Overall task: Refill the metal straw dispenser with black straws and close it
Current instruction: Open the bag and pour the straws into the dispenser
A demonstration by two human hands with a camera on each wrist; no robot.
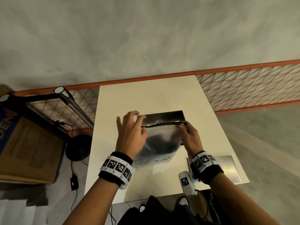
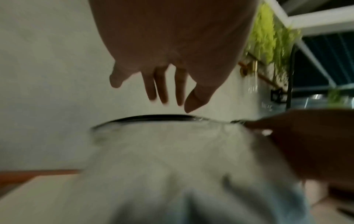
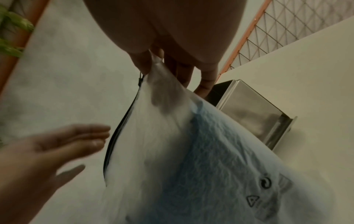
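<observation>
A frosted zip bag (image 1: 159,143) with a black zipper strip (image 1: 162,125) hangs above the white table (image 1: 146,98); dark straws show through its lower part. My right hand (image 1: 188,132) pinches the bag's top right corner. My left hand (image 1: 130,127) is open with spread fingers at the bag's top left and holds nothing. In the left wrist view its fingers (image 2: 164,91) hover just above the zipper strip (image 2: 153,118). The open metal dispenser (image 1: 167,116) stands behind the bag, partly hidden. Its side shows in the right wrist view as a steel box (image 3: 252,109). A flat metal lid (image 1: 227,166) lies at the table's right.
An orange mesh fence (image 1: 243,88) runs behind the table. A black stand with a pole (image 1: 76,108) and a cardboard box (image 1: 29,146) sit at the left, with cables on the floor. A white tagged device (image 1: 186,182) sits at the table's near edge.
</observation>
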